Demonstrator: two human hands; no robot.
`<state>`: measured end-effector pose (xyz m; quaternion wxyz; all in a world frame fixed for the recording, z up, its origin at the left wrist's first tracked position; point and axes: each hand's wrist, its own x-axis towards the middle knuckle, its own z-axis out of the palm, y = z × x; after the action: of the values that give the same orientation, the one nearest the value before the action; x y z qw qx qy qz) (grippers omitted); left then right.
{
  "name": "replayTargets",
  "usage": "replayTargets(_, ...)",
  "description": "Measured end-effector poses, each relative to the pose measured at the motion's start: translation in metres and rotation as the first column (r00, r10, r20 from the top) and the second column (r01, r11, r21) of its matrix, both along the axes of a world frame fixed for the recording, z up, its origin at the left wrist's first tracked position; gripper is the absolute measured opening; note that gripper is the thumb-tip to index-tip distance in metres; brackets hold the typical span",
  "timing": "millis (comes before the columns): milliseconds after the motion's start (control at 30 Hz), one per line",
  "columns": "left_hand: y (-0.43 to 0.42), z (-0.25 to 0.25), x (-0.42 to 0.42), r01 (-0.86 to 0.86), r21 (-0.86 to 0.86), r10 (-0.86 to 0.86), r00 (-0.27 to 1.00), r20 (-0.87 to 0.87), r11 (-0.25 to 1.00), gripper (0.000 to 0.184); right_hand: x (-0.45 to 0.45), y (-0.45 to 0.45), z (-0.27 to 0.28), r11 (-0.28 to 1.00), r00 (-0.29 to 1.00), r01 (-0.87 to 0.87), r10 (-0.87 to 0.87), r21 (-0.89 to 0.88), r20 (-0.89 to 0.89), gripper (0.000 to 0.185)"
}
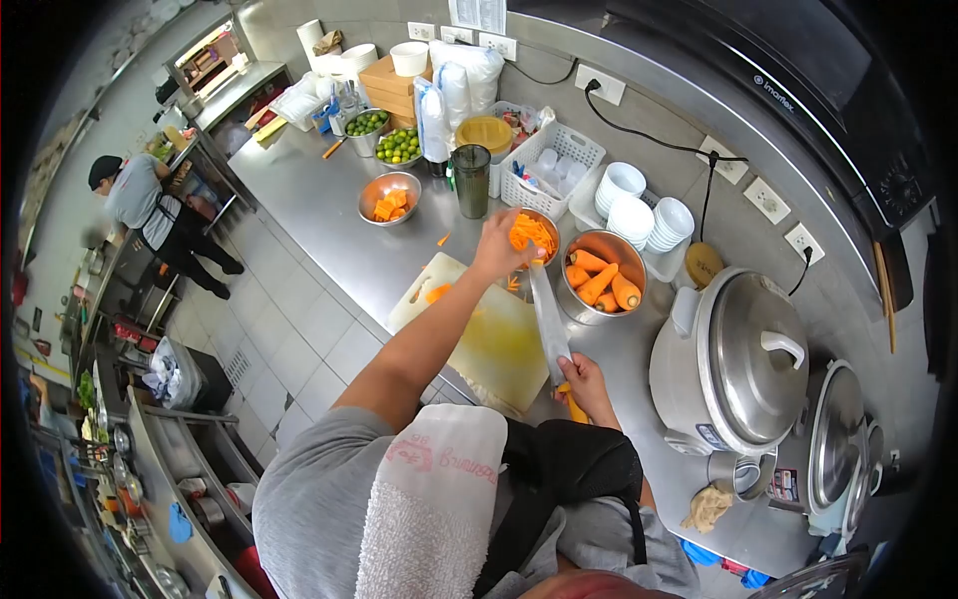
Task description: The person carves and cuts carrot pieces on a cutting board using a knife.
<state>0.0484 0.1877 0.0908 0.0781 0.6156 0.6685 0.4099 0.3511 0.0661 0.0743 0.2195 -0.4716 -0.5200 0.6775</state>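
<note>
My right hand is closed round the yellow handle of a kitchen knife, close to my body. The broad blade points away from me, its tip near a metal bowl of cut carrot sticks. At that bowl's left edge is my left hand, fingers and thumb curved round carrot sticks; the fingertips are partly hidden. Below lies a cutting board, stained yellow, with an orange piece near its far left corner. Whole peeled carrots fill a steel pot to the right.
A bowl of orange chunks, limes and a dark green tumbler stand farther back. White baskets and stacked white bowls line the wall. A large rice cooker is at right. Another person works far left.
</note>
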Motion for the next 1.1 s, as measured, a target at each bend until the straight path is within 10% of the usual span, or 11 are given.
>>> replayTargets(200, 0.003, 0.028, 0.009, 0.308, -0.212, -0.191, 0.877, 0.442, 0.927, 0.098, -0.016, 0.017, -0.009, 0.984, 0.996, 0.063, -0.072, 0.165, 0.045, 0.03)
replayTargets(633, 0.031, 0.009, -0.022, 0.424, -0.196, -0.114, 0.603, 0.789, 0.884, 0.073, -0.034, 0.019, 0.013, 0.961, 0.978, 0.127, -0.163, 0.245, 0.134, 0.031)
replayTargets(733, 0.043, -0.003, -0.04, 0.314, -0.216, -0.284, 0.945, 0.16, 0.925, 0.049, -0.028, 0.007, 0.026, 0.946, 0.96, 0.184, -0.231, 0.267, 0.157, 0.031)
replayTargets(833, 0.056, 0.02, -0.041, 0.156, -0.514, -0.37, 0.862, -0.345, 0.843, 0.041, -0.018, -0.01, 0.027, 0.949, 0.96, 0.2, -0.239, 0.243, 0.147, 0.029)
replayTargets(1033, 0.029, 0.018, -0.072, 0.309, -0.267, -0.372, 0.898, -0.233, 0.913, 0.045, 0.006, -0.043, 0.003, 0.991, 0.961, 0.064, -0.092, 0.115, 0.26, 0.027)
replayTargets(1100, -0.025, 0.032, -0.079, 0.237, -0.418, -0.305, 0.947, -0.104, 0.877, 0.045, 0.018, -0.051, -0.017, 0.984, 0.95, -0.007, -0.049, 0.175, 0.309, 0.029)
